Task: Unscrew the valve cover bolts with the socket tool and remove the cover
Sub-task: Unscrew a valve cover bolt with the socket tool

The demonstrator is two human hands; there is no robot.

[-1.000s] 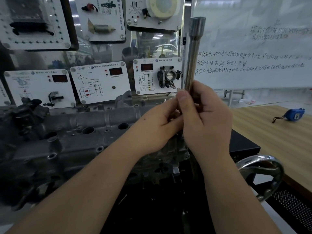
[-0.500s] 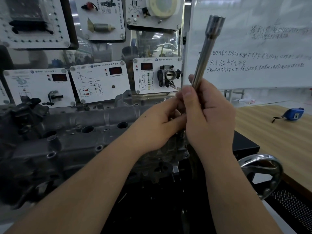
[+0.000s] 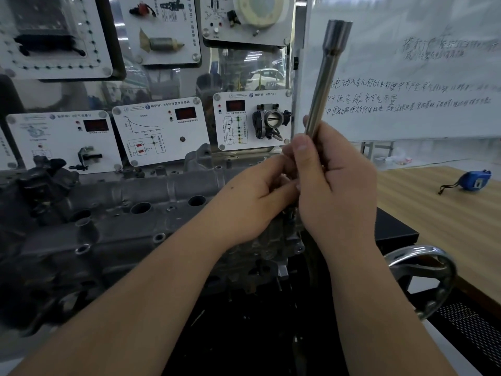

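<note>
**Socket tool held upright over the engine head**

Whiteboard (image 3: 406, 77): large, upper right, covered with handwritten lines; stands behind the raised tool.

Valve cover (image 3: 113, 213): grey cast metal, lies across the left and centre of the view with round openings along its top; sits on the engine below the hands, its right end hidden behind the left hand.

Display panels (image 3: 160, 128): white boards with red readouts and mounted parts, ranged behind the engine.

Wooden table (image 3: 439, 213): to the right, carrying a blue tape measure (image 3: 475, 180) near its far edge.

Handwheel (image 3: 425, 278): chromed, lower right, below the table edge.

Right hand (image 3: 339, 191): fingers curled round the lower shaft of the socket tool, thumb laid up along it.

Left hand (image 3: 257, 196): fingers curled toward the bottom end of the tool, just beside and touching the right hand; what they pinch is hidden, so its hold cannot be told.

Socket tool (image 3: 325, 85): long steel tube, tilted slightly right, wider socket end uppermost, clear of the valve cover.
</note>
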